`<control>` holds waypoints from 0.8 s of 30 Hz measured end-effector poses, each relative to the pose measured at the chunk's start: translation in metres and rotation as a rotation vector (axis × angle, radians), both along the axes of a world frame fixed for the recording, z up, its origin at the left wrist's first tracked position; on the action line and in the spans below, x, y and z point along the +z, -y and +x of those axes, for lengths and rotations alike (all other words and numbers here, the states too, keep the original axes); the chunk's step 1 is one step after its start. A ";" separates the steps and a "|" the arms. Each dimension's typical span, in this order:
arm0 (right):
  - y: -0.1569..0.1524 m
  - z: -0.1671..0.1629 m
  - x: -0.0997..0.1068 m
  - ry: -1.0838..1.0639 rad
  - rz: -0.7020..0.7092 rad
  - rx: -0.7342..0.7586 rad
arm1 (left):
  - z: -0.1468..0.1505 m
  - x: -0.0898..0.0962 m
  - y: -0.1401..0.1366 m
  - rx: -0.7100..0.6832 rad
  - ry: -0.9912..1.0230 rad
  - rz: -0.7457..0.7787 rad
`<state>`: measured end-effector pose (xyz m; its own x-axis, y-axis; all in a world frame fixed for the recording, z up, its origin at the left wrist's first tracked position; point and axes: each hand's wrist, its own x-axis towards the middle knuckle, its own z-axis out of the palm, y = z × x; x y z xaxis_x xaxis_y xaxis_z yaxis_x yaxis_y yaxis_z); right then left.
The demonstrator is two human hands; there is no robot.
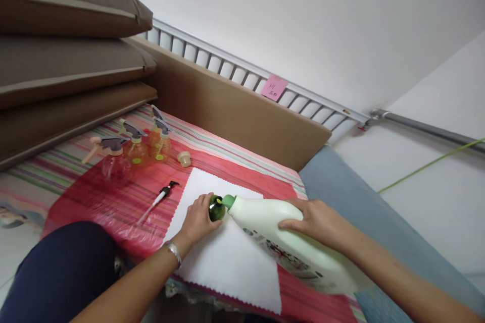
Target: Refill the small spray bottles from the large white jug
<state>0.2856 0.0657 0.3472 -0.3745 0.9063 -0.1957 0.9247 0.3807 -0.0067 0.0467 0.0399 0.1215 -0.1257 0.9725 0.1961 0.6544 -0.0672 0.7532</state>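
Note:
My left hand (198, 217) is wrapped round a small dark green bottle (216, 211) standing on a white cloth (231, 262) with zigzag edges. In my right hand (316, 219) is a large pale green detergent bottle (273, 222), gripped by its upper side and tilted steeply. Its green spout (228, 201) meets the small bottle's mouth; whether liquid is flowing I cannot tell. To the left lies a black pump head with a clear tube (163, 193). A pale cap (184, 159) sits beyond the cloth.
Several spray bottles (136, 152) stand at the back left on a red plastic sheet (125, 207) over a striped cloth. Stacked brown cushions (71, 60) rise at the left. A brown board (227, 111) and metal rail with a pink note (274, 87) border the back.

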 end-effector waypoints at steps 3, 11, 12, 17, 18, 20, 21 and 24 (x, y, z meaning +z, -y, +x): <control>0.000 -0.001 0.001 0.002 0.004 0.005 | 0.000 0.000 0.000 0.001 -0.003 -0.002; -0.001 -0.002 0.002 0.003 -0.008 0.018 | 0.001 -0.002 -0.001 0.005 -0.005 -0.003; -0.001 -0.002 0.002 0.007 -0.008 0.018 | 0.001 -0.002 -0.001 0.005 -0.005 -0.002; -0.001 -0.006 0.005 0.028 -0.006 0.005 | 0.001 -0.002 -0.001 0.006 -0.005 -0.001; -0.001 -0.006 0.005 0.029 -0.009 0.004 | 0.001 -0.002 -0.001 0.006 -0.005 -0.001; -0.001 -0.007 0.006 0.028 -0.010 0.006 | 0.001 -0.002 -0.001 0.005 -0.006 0.000; -0.001 -0.007 0.006 0.029 -0.011 0.004 | 0.001 -0.002 -0.001 0.005 -0.007 0.001; -0.002 -0.007 0.006 0.032 -0.011 0.008 | 0.001 -0.002 -0.001 0.006 -0.008 0.002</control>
<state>0.2784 0.0679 0.3534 -0.3750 0.9011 -0.2175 0.9215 0.3880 0.0188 0.0473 0.0410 0.1192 -0.1294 0.9714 0.1991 0.6611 -0.0651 0.7475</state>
